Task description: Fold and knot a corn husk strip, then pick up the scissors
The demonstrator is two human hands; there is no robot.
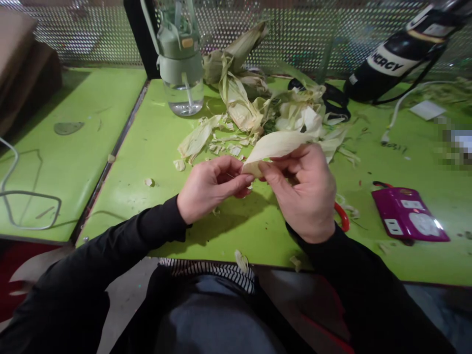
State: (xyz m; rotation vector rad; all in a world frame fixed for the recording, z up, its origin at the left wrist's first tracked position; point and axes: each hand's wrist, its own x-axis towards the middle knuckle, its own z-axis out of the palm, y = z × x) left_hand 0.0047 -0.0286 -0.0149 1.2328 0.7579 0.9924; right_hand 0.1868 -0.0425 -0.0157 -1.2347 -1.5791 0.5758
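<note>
A pale corn husk leaf (pixel 278 146) is held up over the green table (pixel 236 223). My right hand (pixel 304 189) pinches its lower edge between thumb and fingers. At the leaf's left tip, my left hand (pixel 217 186) is closed, thumb against fingers. Behind the hands lies a heap of corn husks (pixel 239 105), some whole and some torn. Small husk scraps (pixel 228 147) are scattered in front of the heap. Part of a red handle (pixel 341 217) shows beside my right wrist.
A green water bottle (pixel 182 73) stands at the back left, and a black bottle (pixel 393 59) leans at the back right. Black scissor handles (pixel 336 101) lie by the husks. At right are a purple socket-like device (pixel 410 215) and a white cable (pixel 396 108). A perforated metal screen (pixel 295 39) borders the back.
</note>
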